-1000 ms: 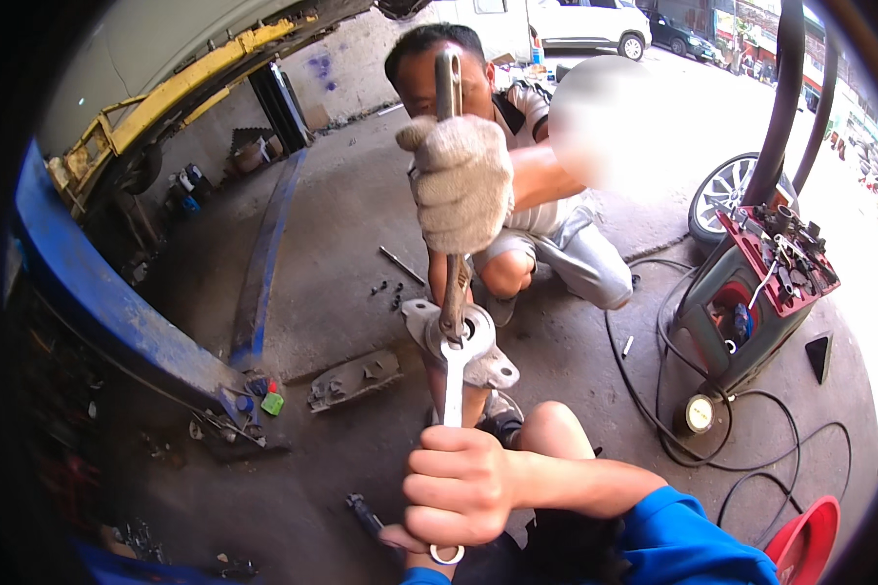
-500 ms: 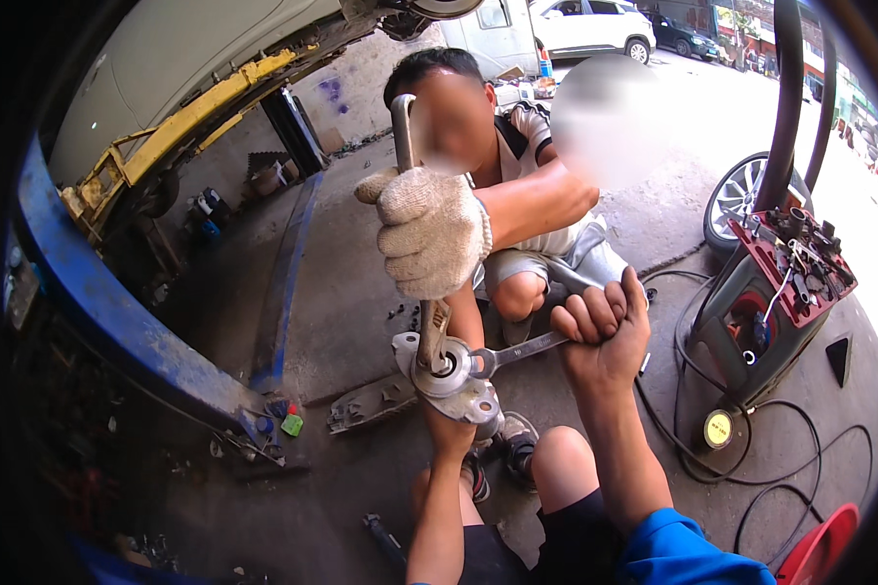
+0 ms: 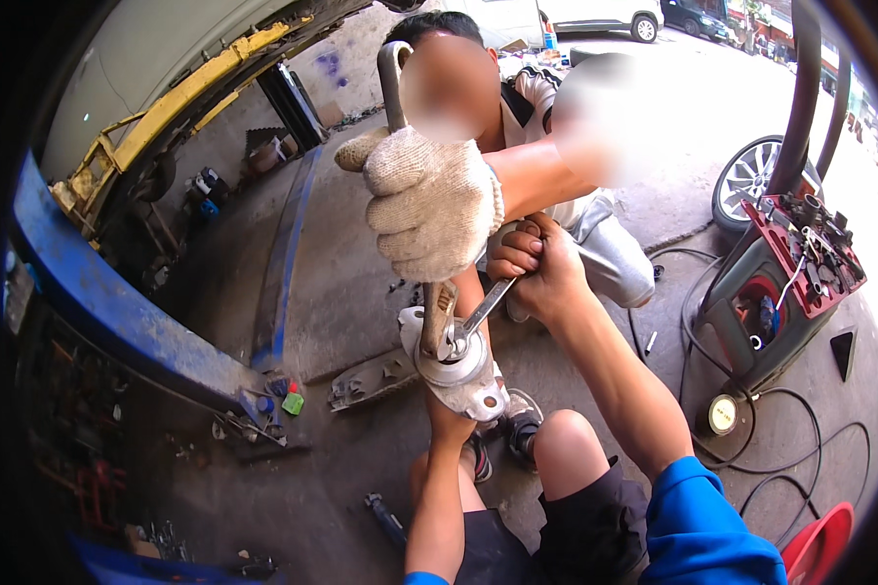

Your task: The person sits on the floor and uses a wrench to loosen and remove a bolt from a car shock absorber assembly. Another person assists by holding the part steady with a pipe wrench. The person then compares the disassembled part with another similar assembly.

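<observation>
In front of me is a silver flanged metal mount (image 3: 456, 373) with bolt holes and a round raised middle. My left hand (image 3: 449, 417) holds it from underneath, its fingers largely hidden by the part. My right hand (image 3: 537, 263) is closed around the shank of a wrench (image 3: 486, 307), whose far end meets the mount's central fitting. A co-worker's gloved hand (image 3: 434, 205) grips an adjustable wrench (image 3: 393, 86) upright, with its jaw down at the same fitting. The co-worker's other arm reaches down behind the mount, its hand hidden.
Facing me, the co-worker crouches close by. To the right stand a tool cart (image 3: 751, 302) with loose tools on a red tray (image 3: 790, 263), a wheel (image 3: 746, 185) and a black hose (image 3: 800, 478). A blue lift beam (image 3: 137, 312) runs along the left. A long metal piece (image 3: 371, 378) lies behind the mount.
My right hand has swung up and left, away from me, turning the wrench from nearly sideways to slanting upward. The mount has tilted. The gloved hand still grips the adjustable wrench.
</observation>
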{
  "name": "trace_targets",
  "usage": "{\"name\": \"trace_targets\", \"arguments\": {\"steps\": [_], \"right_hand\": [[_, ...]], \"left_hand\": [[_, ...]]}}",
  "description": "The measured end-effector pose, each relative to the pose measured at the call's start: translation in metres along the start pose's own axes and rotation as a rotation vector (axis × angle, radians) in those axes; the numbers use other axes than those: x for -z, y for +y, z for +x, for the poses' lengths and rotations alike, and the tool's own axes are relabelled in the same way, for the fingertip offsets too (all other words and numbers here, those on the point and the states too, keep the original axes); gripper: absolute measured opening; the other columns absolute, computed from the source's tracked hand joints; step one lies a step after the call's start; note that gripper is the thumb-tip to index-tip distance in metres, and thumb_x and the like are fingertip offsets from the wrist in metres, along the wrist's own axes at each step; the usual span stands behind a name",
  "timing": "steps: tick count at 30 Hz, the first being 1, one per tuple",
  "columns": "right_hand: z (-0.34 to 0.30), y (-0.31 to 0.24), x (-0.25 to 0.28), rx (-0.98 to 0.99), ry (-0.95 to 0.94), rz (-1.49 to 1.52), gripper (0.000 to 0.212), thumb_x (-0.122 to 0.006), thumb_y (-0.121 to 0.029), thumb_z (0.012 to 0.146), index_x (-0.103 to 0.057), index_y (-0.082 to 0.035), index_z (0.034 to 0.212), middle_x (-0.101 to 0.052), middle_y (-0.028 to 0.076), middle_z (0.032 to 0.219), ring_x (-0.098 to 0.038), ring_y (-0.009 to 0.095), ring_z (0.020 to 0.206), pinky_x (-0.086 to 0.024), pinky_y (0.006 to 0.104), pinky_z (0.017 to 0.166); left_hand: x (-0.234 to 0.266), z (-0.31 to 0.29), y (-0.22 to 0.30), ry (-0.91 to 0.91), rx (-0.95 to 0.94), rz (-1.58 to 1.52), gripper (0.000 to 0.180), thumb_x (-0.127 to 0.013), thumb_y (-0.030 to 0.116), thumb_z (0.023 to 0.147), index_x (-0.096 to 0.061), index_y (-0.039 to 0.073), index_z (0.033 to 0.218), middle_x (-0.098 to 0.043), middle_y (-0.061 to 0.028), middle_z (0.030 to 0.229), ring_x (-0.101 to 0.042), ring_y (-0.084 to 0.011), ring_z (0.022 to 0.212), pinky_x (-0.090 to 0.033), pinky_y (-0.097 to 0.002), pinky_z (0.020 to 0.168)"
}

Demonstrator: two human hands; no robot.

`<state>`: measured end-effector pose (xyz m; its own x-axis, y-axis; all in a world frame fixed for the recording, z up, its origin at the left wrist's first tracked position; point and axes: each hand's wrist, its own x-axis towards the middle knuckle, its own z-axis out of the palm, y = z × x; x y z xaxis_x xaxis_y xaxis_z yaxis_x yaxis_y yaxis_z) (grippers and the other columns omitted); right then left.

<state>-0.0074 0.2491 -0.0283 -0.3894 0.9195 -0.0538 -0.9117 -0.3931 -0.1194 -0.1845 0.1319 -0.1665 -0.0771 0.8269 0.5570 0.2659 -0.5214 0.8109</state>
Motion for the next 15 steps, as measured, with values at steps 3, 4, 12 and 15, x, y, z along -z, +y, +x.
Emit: {"name": "trace_targets", "arguments": {"steps": [3,4,12,15], "right_hand": [[0.001,0.002,-0.002,-0.003,0.006,-0.035,0.042,-0.042,-0.030,0.106,-0.038,-0.018,0.066,-0.030,-0.008,0.052,-0.024,0.007,0.043,-0.023,0.0255,0.044],[-0.003,0.003,-0.002,0.027,-0.013,-0.020,0.041,-0.043,-0.031,0.106,-0.038,-0.018,0.068,-0.029,-0.008,0.052,-0.023,0.008,0.044,-0.023,0.0260,0.045],[-0.035,0.012,0.005,0.182,-0.059,0.022,0.038,-0.044,-0.032,0.106,-0.040,-0.018,0.071,-0.029,-0.006,0.053,-0.023,0.010,0.046,-0.026,0.0285,0.050],[-0.043,0.018,0.005,0.221,-0.039,0.019,0.040,-0.046,-0.031,0.105,-0.038,-0.018,0.068,-0.029,-0.006,0.053,-0.023,0.010,0.045,-0.026,0.0291,0.050]], "left_hand": [[0.000,-0.001,-0.004,-0.008,0.048,-0.026,0.057,-0.088,0.009,0.068,-0.061,0.001,0.117,-0.067,-0.0090,0.108,-0.064,-0.0201,0.097,-0.050,-0.0357,0.089],[0.001,-0.002,-0.004,-0.005,0.049,-0.025,0.058,-0.088,0.009,0.067,-0.060,0.001,0.118,-0.067,-0.0091,0.108,-0.064,-0.0201,0.097,-0.050,-0.0356,0.089],[-0.004,-0.005,-0.012,0.071,-0.078,0.085,0.063,-0.091,0.006,0.064,-0.060,0.000,0.118,-0.067,-0.0096,0.110,-0.064,-0.0195,0.098,-0.049,-0.0349,0.092],[-0.003,-0.008,-0.017,0.117,-0.085,0.061,0.067,-0.091,0.007,0.064,-0.057,-0.002,0.121,-0.066,-0.0112,0.113,-0.062,-0.0199,0.102,-0.047,-0.0362,0.095]]}}
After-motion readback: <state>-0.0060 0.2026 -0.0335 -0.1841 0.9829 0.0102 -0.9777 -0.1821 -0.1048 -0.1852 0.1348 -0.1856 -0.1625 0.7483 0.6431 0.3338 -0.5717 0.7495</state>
